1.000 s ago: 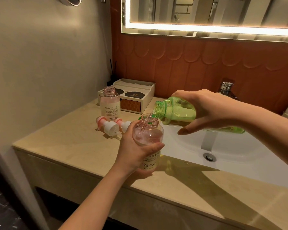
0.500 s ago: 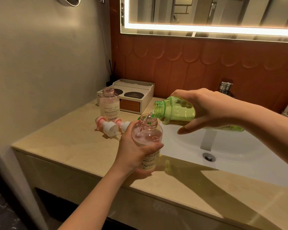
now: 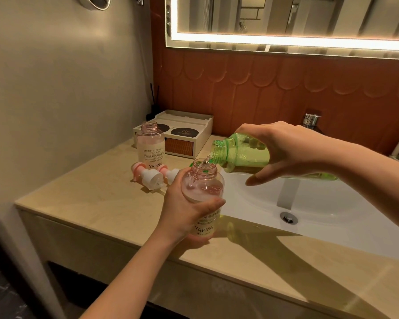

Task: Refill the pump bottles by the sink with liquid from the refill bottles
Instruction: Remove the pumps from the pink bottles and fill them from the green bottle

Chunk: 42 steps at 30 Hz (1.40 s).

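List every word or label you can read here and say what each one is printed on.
"SMOOTH CLOUD": label of the standing pink bottle on the counter.
"YAPING": foot of that same label.
"YAPING": label of the pink bottle held in the left hand.
Chinese line and small script on both labels: too small to read surely.
Round dark lids on the white box: logo blurred.
Green refill bottle in the right hand: no text seen.

A pink pump bottle [image 3: 203, 196], uncapped, is gripped by the left hand [image 3: 184, 210] above the counter [image 3: 97, 199]. A green refill bottle [image 3: 242, 155], tipped by the right hand [image 3: 283, 148], is poured into its neck. A second uncapped bottle [image 3: 150, 146] and two pump heads [image 3: 151, 177] are seen behind.
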Tool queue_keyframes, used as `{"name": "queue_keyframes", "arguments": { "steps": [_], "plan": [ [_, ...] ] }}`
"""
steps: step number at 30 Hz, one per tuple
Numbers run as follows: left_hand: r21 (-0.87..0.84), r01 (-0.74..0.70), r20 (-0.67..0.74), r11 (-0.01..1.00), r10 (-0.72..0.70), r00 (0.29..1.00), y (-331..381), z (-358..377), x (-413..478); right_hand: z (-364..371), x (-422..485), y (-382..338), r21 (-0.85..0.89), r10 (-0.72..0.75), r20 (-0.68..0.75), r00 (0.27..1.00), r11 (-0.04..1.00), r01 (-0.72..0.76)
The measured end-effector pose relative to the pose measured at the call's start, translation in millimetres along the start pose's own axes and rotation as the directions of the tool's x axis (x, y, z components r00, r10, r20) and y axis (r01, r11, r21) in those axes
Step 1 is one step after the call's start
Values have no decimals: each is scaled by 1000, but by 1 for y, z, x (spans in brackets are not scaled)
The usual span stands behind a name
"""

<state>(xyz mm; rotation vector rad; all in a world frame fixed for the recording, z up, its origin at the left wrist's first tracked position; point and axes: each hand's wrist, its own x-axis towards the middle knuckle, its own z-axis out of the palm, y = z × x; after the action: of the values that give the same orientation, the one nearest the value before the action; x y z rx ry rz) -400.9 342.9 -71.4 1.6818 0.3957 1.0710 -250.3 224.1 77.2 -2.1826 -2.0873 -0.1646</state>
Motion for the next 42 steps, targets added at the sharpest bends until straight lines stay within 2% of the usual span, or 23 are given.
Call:
{"name": "queue_keyframes", "arguments": {
  "steps": [42],
  "plan": [
    [-65, 24, 33, 998, -22, 999, 7, 1, -2, -1, 2, 2, 50, -23, 3, 1000, 998, 23]
  ]
}}
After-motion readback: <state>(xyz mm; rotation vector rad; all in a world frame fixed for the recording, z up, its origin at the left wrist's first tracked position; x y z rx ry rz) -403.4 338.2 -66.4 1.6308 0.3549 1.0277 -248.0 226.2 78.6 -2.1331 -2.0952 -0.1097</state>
